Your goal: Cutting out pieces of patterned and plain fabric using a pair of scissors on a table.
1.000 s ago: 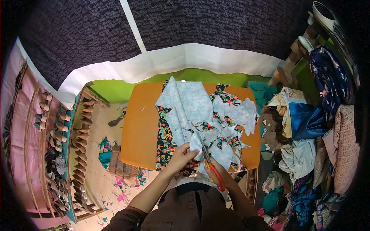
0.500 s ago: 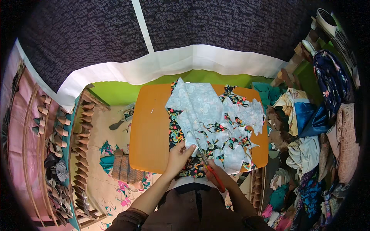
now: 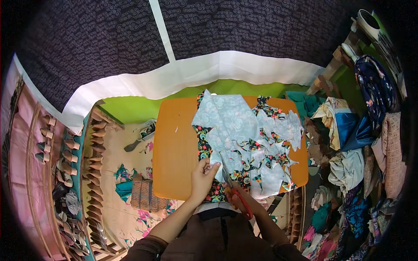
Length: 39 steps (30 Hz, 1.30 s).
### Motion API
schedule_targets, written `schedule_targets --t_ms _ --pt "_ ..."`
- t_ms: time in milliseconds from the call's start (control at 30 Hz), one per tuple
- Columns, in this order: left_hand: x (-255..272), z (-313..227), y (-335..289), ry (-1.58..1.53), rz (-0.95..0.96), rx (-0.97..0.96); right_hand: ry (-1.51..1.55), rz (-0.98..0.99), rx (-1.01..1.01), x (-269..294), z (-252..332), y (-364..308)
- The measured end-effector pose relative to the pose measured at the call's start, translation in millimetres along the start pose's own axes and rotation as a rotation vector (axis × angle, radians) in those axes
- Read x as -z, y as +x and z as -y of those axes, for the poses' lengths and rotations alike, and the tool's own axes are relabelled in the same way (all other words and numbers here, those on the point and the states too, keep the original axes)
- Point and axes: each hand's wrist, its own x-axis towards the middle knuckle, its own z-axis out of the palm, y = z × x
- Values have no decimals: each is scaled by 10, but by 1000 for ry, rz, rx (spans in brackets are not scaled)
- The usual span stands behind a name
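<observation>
A black floral cloth [image 3: 203, 143], with pale whitish backing pieces [image 3: 230, 113] lying over it, is spread on the orange-brown table [image 3: 174, 148]. Several of these pieces have jagged cut edges, with the floral pattern showing between them. My left hand [image 3: 202, 182] pinches a small pale piece near the cloth's front edge, thumb pressed to fingers. Beside it, my right hand [image 3: 235, 196] grips red-handled scissors [image 3: 247, 208], whose metal blades point away from me into the cloth right next to my left fingertips. How far the blades are apart is hard to make out.
Wooden shoe lasts [image 3: 94, 178] line a rack at left, with finished-looking shoes [image 3: 69, 155] beyond. Fabric scraps [image 3: 143, 215] and a brown patterned bag-like item [image 3: 147, 195] lie on the floor. Heaped cloths [image 3: 346, 169] crowd the right side. A dark patterned curtain [image 3: 244, 30] hangs ahead.
The table and cloth appear slightly farther right in the picture. My right fingers and the scissor handles have shifted a little; my left hand keeps its pinch.
</observation>
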Motion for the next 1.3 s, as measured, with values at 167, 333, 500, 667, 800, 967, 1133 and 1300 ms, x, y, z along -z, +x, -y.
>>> schedule_targets --t_ms 167,333,500,667,800,967,1133,1300 --pt "-10 -41 -44 55 -12 6 22 -60 86 -103 -189 38" --pt "-42 -70 -74 55 -19 -59 264 -160 -1 -214 -300 46" --pt "-66 -93 -98 -43 0 -48 164 -139 76 -223 -76 82" --pt "-70 42 -78 -16 9 -57 207 -172 70 -220 -179 104" --pt "-83 -49 -73 8 -11 -58 244 -204 23 -226 -84 116" --pt "-87 -100 -60 -64 2 -13 385 -240 -122 -238 -103 136" --pt "-71 -159 -11 -45 16 -34 305 -178 -12 -202 -77 121" --pt "17 -102 84 -31 52 -58 310 -109 -34 -189 25 97"
